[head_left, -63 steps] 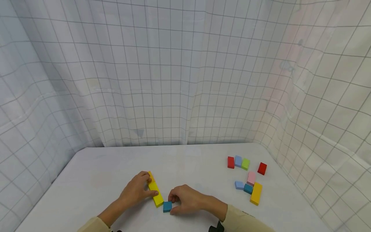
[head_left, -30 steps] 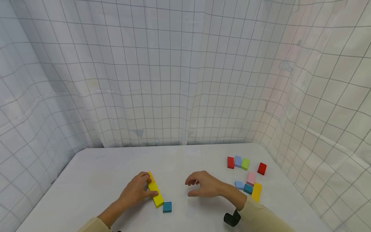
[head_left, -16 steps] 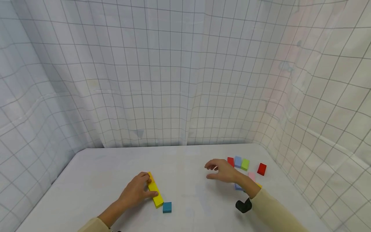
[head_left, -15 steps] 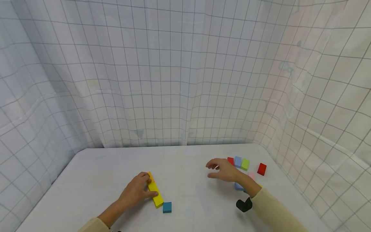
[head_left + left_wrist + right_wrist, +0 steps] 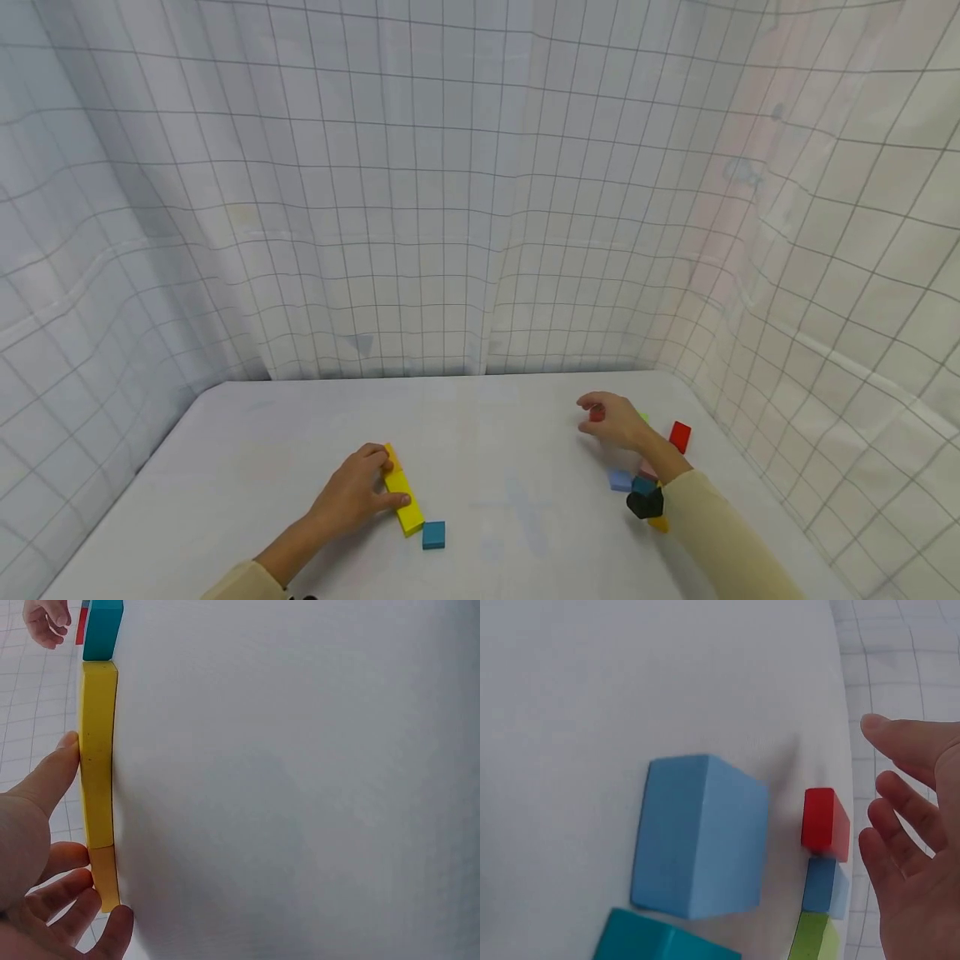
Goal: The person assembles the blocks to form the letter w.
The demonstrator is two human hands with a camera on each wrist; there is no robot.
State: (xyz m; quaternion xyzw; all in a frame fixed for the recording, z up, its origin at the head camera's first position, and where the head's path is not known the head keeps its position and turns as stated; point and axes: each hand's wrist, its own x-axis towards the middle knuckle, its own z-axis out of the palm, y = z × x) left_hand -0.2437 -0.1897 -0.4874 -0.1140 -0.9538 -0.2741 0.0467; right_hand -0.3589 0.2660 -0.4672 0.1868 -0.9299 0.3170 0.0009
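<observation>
I see a white bench [image 5: 517, 450] walled by gridded curtains [image 5: 390, 183]; the left hand [image 5: 357, 487] holds the yellow blocks [image 5: 398, 482] between thumb and fingers, while the right hand [image 5: 618, 423], loosely spread, hovers near a red block [image 5: 819, 820]

A: What do the blocks look made of?

B: Painted wood. The long, yellow, rectangular wooden block [image 5: 97, 754] is smooth with a low sheen (tiny dark specks mar its coat).

A: And the red, rectangular wooden block [image 5: 819, 821]?

B: Smooth too, as is the pale-blue, boxy wooden block [image 5: 671, 832], which looks matt.

A: The white, flat desk [image 5: 300, 417]?

B: Matt and smooth; its material I can't tell.

A: The white, grid-lined hanging sheet [image 5: 375, 208]?

B: Thin and rippled, cloth or soft plastic. The beige, long sleeve [image 5: 723, 533] is matt cloth.
</observation>
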